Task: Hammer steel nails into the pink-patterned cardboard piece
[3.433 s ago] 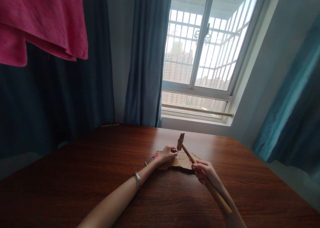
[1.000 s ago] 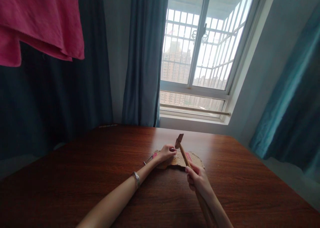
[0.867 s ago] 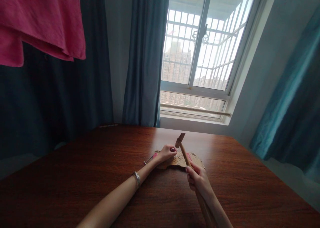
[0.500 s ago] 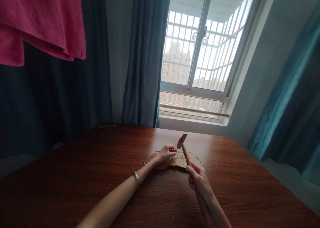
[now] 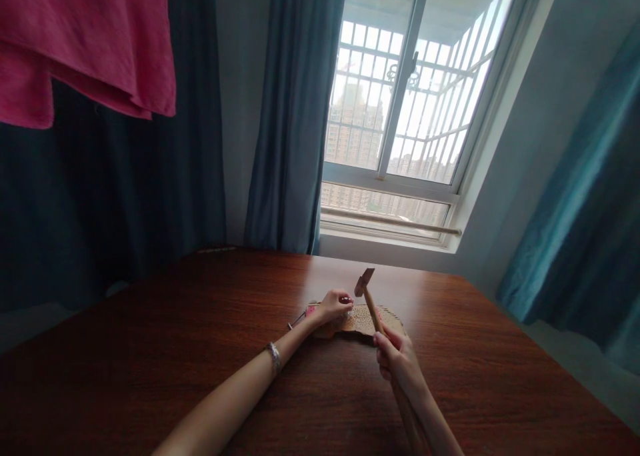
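My right hand (image 5: 395, 356) is wrapped round the wooden handle of a hammer (image 5: 373, 313), whose head is raised above the far edge of a tan, ragged-edged sheet (image 5: 380, 321). Many small dark marks or holes dot that sheet, which looks like cardboard and lies flat on the table. Over its left part, my left hand (image 5: 333, 306) is closed in a pinch, its fingertips low over the surface. Dark red nails show, but what the fingers hold is too small to make out. A silvery bracelet (image 5: 273, 357) circles my left wrist.
Beside the sheet's left end lie a pink patch (image 5: 311, 309) and a thin metal rod (image 5: 296, 321). The brown wooden table (image 5: 150, 356) reaches to the window (image 5: 395, 143). Blue curtains (image 5: 290, 123) hang behind, and a pink cloth (image 5: 100, 43) hangs at upper left.
The view has shifted very slightly. Both hands, the hammer and the sheet stay in practically the same positions.
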A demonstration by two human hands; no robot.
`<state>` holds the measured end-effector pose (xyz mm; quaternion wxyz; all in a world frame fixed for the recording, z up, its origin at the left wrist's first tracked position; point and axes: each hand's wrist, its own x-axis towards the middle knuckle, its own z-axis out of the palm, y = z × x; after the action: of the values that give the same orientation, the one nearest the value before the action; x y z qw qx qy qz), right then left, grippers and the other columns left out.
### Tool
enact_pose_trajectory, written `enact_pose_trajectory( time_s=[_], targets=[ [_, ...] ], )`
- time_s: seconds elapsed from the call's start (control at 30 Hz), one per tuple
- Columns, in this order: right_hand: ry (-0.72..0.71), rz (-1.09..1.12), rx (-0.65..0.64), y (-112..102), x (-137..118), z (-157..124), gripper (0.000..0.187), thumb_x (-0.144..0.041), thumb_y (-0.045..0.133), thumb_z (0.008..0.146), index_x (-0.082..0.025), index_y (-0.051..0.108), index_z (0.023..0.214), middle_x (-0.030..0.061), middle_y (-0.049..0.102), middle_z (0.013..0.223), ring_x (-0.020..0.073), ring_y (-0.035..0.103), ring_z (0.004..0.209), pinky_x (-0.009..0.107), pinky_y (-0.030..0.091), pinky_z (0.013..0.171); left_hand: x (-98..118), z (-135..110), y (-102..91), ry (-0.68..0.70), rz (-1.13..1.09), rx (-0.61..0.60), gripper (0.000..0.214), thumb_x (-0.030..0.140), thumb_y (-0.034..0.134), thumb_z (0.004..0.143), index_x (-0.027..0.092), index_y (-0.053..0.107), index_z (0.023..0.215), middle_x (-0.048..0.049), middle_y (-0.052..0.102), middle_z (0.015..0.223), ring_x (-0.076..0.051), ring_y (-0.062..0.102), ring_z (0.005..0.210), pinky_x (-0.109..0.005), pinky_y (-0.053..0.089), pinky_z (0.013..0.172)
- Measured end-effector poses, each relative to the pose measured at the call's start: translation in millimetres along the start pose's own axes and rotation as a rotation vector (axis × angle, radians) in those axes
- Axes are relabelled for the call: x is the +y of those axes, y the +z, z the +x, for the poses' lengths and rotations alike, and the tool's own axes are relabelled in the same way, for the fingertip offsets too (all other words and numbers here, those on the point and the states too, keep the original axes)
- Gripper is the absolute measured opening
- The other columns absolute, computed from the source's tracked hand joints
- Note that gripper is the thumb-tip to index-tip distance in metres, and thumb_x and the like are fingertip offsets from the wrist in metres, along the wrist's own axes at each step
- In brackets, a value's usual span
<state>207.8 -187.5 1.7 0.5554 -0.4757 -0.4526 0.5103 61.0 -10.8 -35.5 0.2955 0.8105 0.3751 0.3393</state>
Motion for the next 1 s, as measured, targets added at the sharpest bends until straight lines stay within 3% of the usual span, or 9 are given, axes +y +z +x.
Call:
enact_pose_trajectory(
  time_s=[0.1,0.33,0.57,1.0],
  targets=[
    [0.008,-0.027,-0.006,-0.5,1.8,1.0,0.035,-0.048,0.063,0.068,-0.016,0.054,0.081,-0.01,0.033,0.047,0.0028,0.027,0.032,0.014,0.023,0.027,-1.3,0.4,0.6,0.008,0.003,0.009,0.02,0.027,0.055,0.071,0.014,0.067,0.08,-0.0013,0.065,0.076,-0.014,0.056,0.072,-0.02,0.04,0.066],
    [-0.012,-0.055,0.026,-0.8,4.5,1.4,0.048,-0.047,0.062,0.067,-0.014,0.057,0.102,-0.0076,0.039,0.05,0.0037,0.03,0.034,0.014,0.025,0.027,-4.7,1.4,1.7,0.045,0.015,0.017,0.018,0.026,0.054,0.072,0.014,0.065,0.076,-0.0009,0.064,0.073,-0.013,0.055,0.069,-0.02,0.039,0.063],
    [0.015,-0.047,0.007,-1.7,1.3,-0.3,0.056,-0.046,0.062,0.069,-0.015,0.053,0.114,-0.0096,0.034,0.044,0.0042,0.028,0.033,0.014,0.025,0.028,-2.1,-0.8,0.4,0.042,0.003,0.017,0.017,0.025,0.054,0.071,0.014,0.066,0.077,-0.0007,0.065,0.075,-0.013,0.056,0.07,-0.02,0.04,0.065],
    [0.008,-0.046,-0.004,-1.8,2.8,1.7,0.05,-0.047,0.062,0.068,-0.013,0.055,0.105,-0.0085,0.038,0.049,0.0038,0.03,0.034,0.015,0.026,0.026,-9.1,2.7,3.3,0.022,0.033,0.016,0.018,0.027,0.054,0.071,0.012,0.065,0.073,-0.0006,0.062,0.069,-0.013,0.053,0.066,-0.02,0.036,0.061]
  ],
)
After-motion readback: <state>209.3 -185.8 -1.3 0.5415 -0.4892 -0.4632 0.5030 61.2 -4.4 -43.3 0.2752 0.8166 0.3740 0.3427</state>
